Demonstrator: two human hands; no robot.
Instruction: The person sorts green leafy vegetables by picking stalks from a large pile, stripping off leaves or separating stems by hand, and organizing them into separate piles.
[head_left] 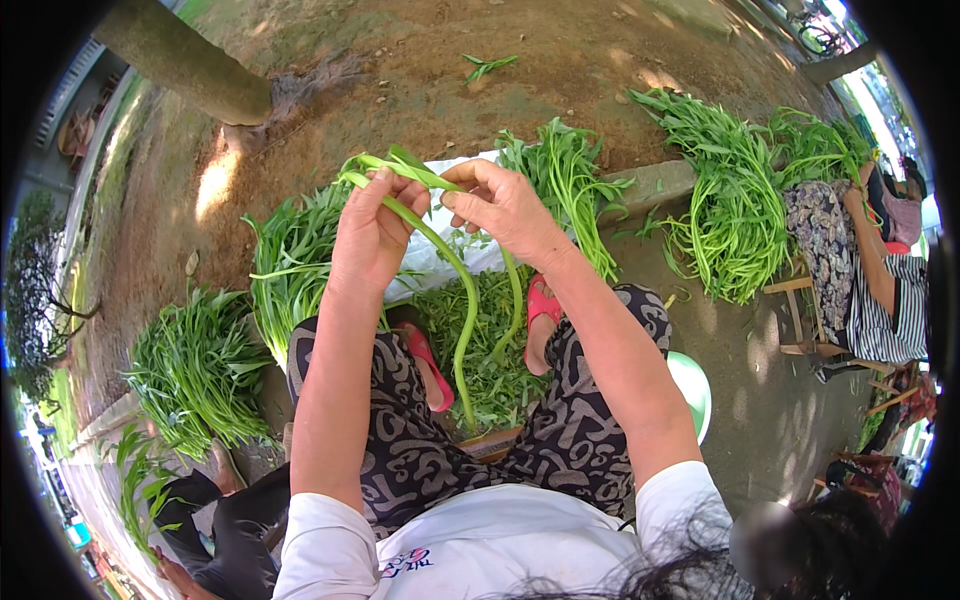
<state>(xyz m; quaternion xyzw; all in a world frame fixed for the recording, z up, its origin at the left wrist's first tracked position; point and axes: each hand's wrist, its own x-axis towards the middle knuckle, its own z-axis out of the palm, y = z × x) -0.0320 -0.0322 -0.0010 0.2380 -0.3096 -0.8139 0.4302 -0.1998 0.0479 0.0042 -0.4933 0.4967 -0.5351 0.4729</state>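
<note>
Raised in front of my knees, my left hand (382, 228) pinches a long, thick green stem of water spinach (470, 305) near its upper end. The rest of the stem hangs in a curve between my legs. My right hand (500, 208) is close by on the right, its thumb and fingers closed on a leafy upper part (425, 175) of the greens. A second stem (516, 290) hangs below the right hand. Under both hands, picked leaves (435, 315) cover the ground between my feet.
Bundles of long-stemmed greens lie at left (195, 375), left of my hands (295, 255), beyond my right hand (565, 185) and further right (725, 215). A white sheet (405, 288) lies ahead. A pale green basin (690, 395) is beside my right knee. People sit on both sides.
</note>
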